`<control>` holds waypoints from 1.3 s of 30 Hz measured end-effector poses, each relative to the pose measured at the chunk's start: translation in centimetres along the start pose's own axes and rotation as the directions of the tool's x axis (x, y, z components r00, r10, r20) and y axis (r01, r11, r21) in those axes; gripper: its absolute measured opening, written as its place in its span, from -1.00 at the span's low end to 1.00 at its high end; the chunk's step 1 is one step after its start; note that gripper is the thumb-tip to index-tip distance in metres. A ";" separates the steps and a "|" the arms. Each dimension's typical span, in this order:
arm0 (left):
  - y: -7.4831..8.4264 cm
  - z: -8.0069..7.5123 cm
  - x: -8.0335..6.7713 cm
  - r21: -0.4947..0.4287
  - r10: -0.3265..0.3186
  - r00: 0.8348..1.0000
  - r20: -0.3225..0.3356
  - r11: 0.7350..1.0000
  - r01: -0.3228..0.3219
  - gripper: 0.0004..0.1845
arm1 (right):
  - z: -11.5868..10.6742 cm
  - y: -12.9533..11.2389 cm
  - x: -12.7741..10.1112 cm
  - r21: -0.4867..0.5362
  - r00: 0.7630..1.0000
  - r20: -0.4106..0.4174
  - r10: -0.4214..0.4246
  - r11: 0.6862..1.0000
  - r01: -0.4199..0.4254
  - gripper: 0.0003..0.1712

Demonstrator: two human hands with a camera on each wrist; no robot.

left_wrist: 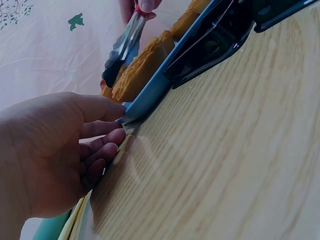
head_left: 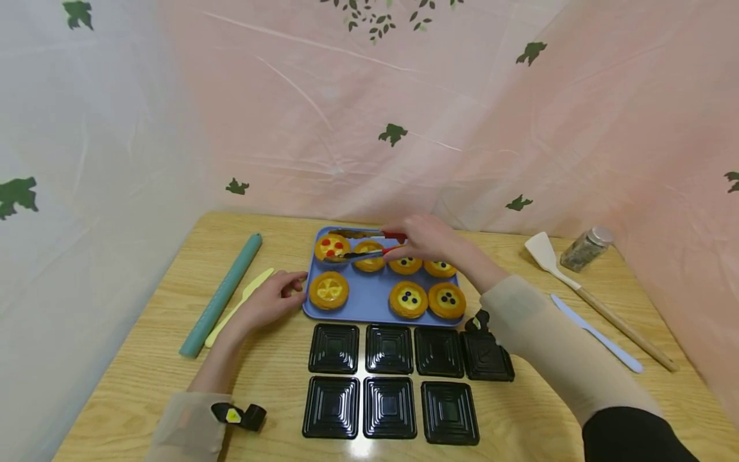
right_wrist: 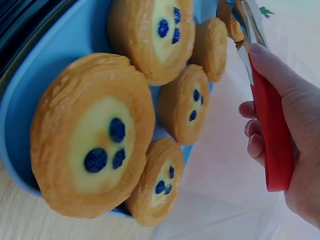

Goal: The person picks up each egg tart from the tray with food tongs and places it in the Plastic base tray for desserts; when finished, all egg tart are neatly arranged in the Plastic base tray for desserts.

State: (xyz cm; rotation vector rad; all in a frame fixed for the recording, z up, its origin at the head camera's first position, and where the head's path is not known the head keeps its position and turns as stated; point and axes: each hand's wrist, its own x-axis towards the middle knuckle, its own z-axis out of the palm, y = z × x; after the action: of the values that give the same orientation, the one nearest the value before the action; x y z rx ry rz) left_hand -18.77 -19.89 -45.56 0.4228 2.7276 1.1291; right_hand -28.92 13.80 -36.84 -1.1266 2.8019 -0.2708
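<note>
- Right hand (head_left: pixel 424 239) holds red-handled tongs (head_left: pixel 369 244), grip closed around them, tips at the red-dotted tart (head_left: pixel 331 247).
- Left hand (head_left: pixel 271 298), fingers relaxed, touches the blue tray (head_left: pixel 369 298) on the surface.
- No readable writing.

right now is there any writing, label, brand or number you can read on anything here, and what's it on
None: no word, number or brand reads in any view.
Spice jar: if it bears a label, it is too small and blurred to read.
Wrist strap: a yellow patch, no readable mark.
Black containers, blue tray, tongs and backdrop: only ridges, plain surfaces and leaf prints.
</note>
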 end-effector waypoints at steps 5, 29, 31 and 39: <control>0.0 0.0 -0.1 -0.006 -0.008 1.000 0.007 1.000 0.008 -0.45 | -0.8 -0.1 -0.6 0.020 0.997 -0.078 -0.002 1.000 0.004 -0.44; 0.0 -0.1 -0.3 0.004 -0.013 1.000 0.002 1.000 0.013 -0.45 | -0.7 -3.6 -8.9 0.078 0.974 -0.201 0.106 0.993 -0.091 -0.33; 0.0 0.0 -0.3 0.007 -0.010 1.000 0.000 1.000 0.010 -0.45 | -0.4 -3.8 -9.6 0.078 0.970 -0.218 0.104 0.993 -0.089 -0.35; 0.3 -0.1 -0.4 0.011 -0.011 1.000 0.000 1.000 0.011 -0.44 | 0.8 -4.6 -11.8 0.083 0.963 -0.252 0.094 0.994 -0.076 -0.35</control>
State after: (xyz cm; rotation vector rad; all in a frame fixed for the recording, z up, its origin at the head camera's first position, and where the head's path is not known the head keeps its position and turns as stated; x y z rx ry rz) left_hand -18.36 -19.92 -45.24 0.4088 2.7340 1.1111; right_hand -17.25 18.63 -36.22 -1.0183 3.0235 -0.5417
